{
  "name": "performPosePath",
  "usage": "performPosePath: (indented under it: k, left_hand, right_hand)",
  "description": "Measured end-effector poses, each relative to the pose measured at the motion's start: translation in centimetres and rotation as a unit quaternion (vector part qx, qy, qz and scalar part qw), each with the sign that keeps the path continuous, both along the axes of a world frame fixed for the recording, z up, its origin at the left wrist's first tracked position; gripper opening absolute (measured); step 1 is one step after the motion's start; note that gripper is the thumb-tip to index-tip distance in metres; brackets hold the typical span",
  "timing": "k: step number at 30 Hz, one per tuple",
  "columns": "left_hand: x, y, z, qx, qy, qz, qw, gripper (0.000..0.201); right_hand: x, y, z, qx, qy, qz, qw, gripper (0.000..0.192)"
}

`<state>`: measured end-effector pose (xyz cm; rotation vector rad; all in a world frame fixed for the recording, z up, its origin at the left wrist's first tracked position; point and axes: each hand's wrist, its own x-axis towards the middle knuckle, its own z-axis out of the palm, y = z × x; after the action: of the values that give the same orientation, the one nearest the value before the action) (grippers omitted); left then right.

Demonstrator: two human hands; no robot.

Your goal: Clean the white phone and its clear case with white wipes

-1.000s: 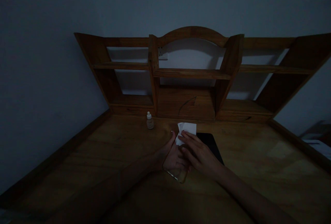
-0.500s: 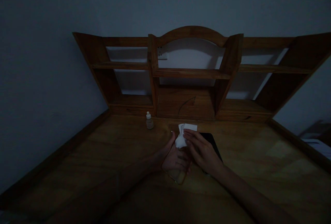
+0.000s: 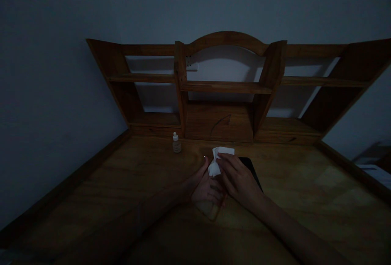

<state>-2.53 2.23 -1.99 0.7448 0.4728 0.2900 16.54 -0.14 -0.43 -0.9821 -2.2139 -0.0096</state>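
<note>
My left hand (image 3: 204, 188) is closed round a clear phone case (image 3: 210, 213), palm turned up, with the fingers showing through the see-through plastic. In my right hand (image 3: 241, 177) is a folded white tissue (image 3: 215, 169), pinched by the fingertips and pressed against the upper part of the case. A flat black object like a phone (image 3: 251, 166) lies on the desk, partly hidden under my right hand and wrist.
A small dropper bottle with a white cap (image 3: 176, 144) stands at the back, left of my hands. Behind it rises a wooden shelf unit (image 3: 226, 87) along the wall. The wooden desk (image 3: 305, 199) has raised side edges. The room is dim.
My right hand and the tissue have shifted very slightly to the right along the case. The case's lower end has tilted a little; the bottle has not moved.
</note>
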Motion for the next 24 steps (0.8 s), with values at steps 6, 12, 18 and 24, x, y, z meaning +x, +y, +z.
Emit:
performPosePath:
  k: [6,12,18,24]
  left_hand:
    - [0.1,0.1,-0.3,-0.002,-0.005,0.018,1.000,0.095]
    - [0.2,0.2,-0.5,0.001,0.005,0.039,0.999,0.101]
    - [0.1,0.4,-0.9,-0.020,0.004,0.045,0.999,0.097]
    - [0.0,0.3,-0.8,-0.039,-0.009,0.073,0.997,0.086]
  right_hand:
    - [0.2,0.2,-0.8,-0.012,-0.018,0.001,1.000,0.045]
    - [0.5,0.2,-1.2,-0.026,-0.033,0.026,0.999,0.053]
    - [0.8,0.4,-0.9,-0.038,-0.036,0.052,0.997,0.051]
    - [0.7,0.1,-0.7,-0.064,-0.040,0.062,0.995,0.051]
